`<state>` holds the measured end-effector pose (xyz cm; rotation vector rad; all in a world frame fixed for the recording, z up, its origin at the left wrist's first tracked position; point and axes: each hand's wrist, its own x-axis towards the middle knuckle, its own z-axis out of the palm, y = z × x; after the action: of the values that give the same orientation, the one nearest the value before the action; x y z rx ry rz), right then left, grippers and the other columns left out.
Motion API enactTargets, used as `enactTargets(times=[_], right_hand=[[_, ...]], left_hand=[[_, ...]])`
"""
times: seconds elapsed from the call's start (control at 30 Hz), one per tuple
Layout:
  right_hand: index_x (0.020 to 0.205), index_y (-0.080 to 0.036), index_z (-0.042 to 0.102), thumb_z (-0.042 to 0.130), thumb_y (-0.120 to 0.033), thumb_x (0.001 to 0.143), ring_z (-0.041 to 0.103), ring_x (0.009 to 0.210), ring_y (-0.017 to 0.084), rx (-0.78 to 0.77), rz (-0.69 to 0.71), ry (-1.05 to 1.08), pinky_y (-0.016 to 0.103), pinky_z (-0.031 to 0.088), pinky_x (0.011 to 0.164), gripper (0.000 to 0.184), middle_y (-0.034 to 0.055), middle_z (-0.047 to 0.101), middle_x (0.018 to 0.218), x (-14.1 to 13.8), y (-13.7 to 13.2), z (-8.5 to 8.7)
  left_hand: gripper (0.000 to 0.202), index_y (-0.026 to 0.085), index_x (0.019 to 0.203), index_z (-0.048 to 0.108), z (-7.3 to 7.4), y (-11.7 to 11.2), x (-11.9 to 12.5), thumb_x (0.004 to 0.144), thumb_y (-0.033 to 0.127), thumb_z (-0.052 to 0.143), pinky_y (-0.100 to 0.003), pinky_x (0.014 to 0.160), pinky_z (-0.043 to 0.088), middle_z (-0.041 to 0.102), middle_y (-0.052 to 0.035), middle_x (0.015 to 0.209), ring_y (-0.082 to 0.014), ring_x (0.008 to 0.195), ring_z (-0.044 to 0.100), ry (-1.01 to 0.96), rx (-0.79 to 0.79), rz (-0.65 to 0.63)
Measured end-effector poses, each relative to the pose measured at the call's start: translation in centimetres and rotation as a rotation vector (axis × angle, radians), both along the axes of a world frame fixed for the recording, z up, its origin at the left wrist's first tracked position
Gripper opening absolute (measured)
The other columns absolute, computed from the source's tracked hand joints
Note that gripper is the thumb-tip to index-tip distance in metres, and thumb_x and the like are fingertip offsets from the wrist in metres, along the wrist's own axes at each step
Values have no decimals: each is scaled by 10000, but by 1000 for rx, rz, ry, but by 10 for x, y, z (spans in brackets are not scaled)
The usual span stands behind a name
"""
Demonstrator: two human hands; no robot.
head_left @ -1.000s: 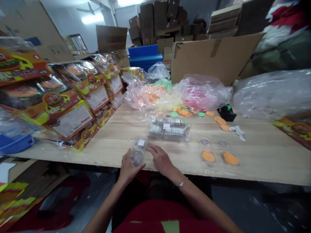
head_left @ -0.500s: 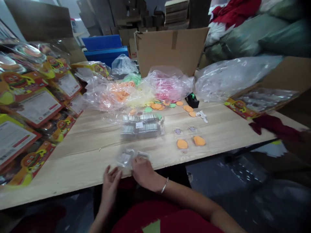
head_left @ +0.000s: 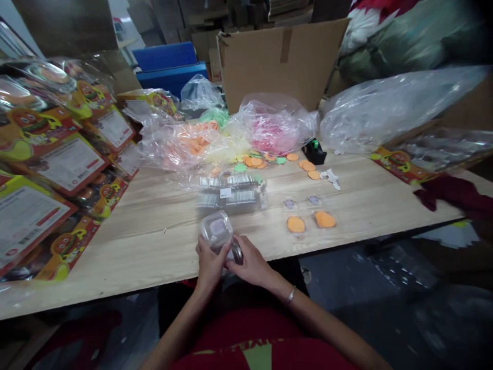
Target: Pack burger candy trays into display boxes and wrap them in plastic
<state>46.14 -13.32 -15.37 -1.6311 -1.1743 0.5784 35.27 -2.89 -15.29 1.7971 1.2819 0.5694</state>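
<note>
My left hand (head_left: 210, 263) is closed on a small clear plastic box (head_left: 216, 226), square with rounded corners, tilted up near the table's front edge. My right hand (head_left: 249, 262) grips a second clear plastic piece (head_left: 236, 252) from its side, right beside the box; the fingers hide much of it. Just beyond them lies a packed bundle of clear plastic trays (head_left: 246, 199) with a white label. To the right, two clear packs hold an orange disc (head_left: 296, 224) and another orange piece (head_left: 325, 219).
Plastic bags of orange pieces (head_left: 192, 139) and pink pieces (head_left: 267, 131) line the back. A black tape dispenser (head_left: 314, 152) stands beside loose orange discs (head_left: 307, 165). Boxed toy sets (head_left: 63, 164) are stacked at left; an open carton (head_left: 285, 61) rises behind.
Both hands have moved slightly right and forward. The clear box is now raised and tilted in my left hand, with my right hand gripping the piece beside it. The view has shifted.
</note>
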Motion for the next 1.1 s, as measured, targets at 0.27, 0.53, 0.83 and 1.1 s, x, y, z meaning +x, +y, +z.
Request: enactTargets(times=[0.27, 0.53, 0.83, 1.1], right_hand=[[1413, -159, 387, 710, -333, 807, 460, 1316, 288, 25, 182, 117, 481, 387, 1098, 709, 178, 456, 1433, -1, -4, -11], [1515, -173, 248, 719, -403, 808, 345, 1404, 345, -32, 125, -151, 571, 332, 1135, 881, 211, 369, 1506, -9, -8, -9], [1537, -193, 185, 569, -520, 915, 392, 1386, 301, -17, 145, -70, 510, 375, 1116, 801, 191, 369, 1511, 1, -7, -10], [1501, -168, 246, 470, -519, 960, 451, 1347, 280, 96, 82, 0, 466, 390, 1110, 683, 181, 430, 1477, -7, 5, -20]], left_hand=[[1158, 59, 1513, 161, 10, 6, -9, 651, 562, 749, -534, 1094, 366, 327, -277, 1467, -415, 1365, 379, 137, 62, -36], [856, 126, 1325, 441, -1, 7, 1, 636, 496, 789, -451, 1020, 444, 564, -204, 1310, -354, 1259, 523, -113, -55, -33], [856, 126, 1353, 392, 15, 8, 1, 662, 463, 768, -381, 924, 519, 650, -171, 1210, -284, 1091, 652, -306, -348, 4], [804, 165, 1392, 405, 25, 11, -9, 700, 428, 719, -365, 877, 542, 541, -184, 1392, -307, 1220, 580, -428, -605, 125]])
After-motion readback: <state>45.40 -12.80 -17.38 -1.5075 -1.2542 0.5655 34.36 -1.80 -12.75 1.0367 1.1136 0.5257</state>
